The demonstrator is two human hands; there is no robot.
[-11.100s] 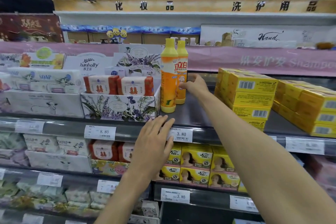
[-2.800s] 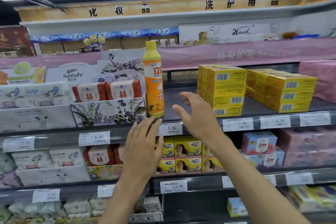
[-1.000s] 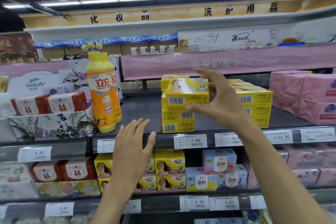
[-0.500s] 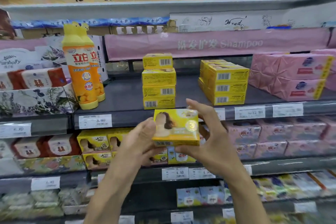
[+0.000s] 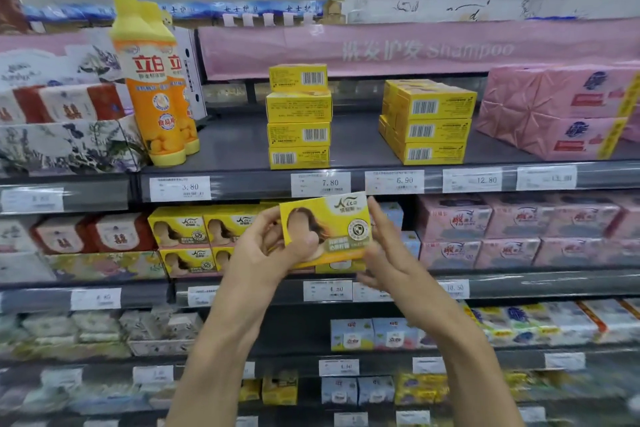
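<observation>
**Left hand** (image 5: 266, 253): raised in front of the shelving. Its fingers were curled behind the yellow soap box (image 5: 332, 225) and its thumb was pressed across the printed front, clamped on the box's left half.

**Right hand** (image 5: 391, 260): just beside the box's right edge. Its fingers (image 5: 377, 218) were straight and slightly apart, with the uppermost touching that edge. Whether the lower ones reached under the box could not be told.

**Yellow soap box**: held in the air between both hands, front face toward the camera and right side tilted a little upward. It was level with the second shelf and just below the 7.80 price tag (image 5: 320, 184).

**Matching yellow boxes** (image 5: 183, 232): stacked two high on the second shelf, behind and left of the left hand, faces forward.

**Pink soap packs** (image 5: 512, 229): on the same shelf, right of the right hand; blurred.

**Shelf rail** (image 5: 242, 184): grey, carrying a row of white price tags.

**Stack of four yellow boxes** (image 5: 299, 118): on the upper shelf above the held box, barcode ends outward, with the top one set slightly askew.

**Second yellow stack** (image 5: 429, 121): to its right and well apart, three high.

**Orange bottles** (image 5: 156, 90): two with yellow caps, upright, one behind the other, left of the four-high stack.

**Floral tray** (image 5: 65, 146): far left, holding red-and-white soap bars (image 5: 65, 107).

**Pink wrapped bundles** (image 5: 554, 111): far right of the upper shelf, stacked two high.

**Pink banner** (image 5: 415, 48): across the back, printed "Shampoo".
</observation>
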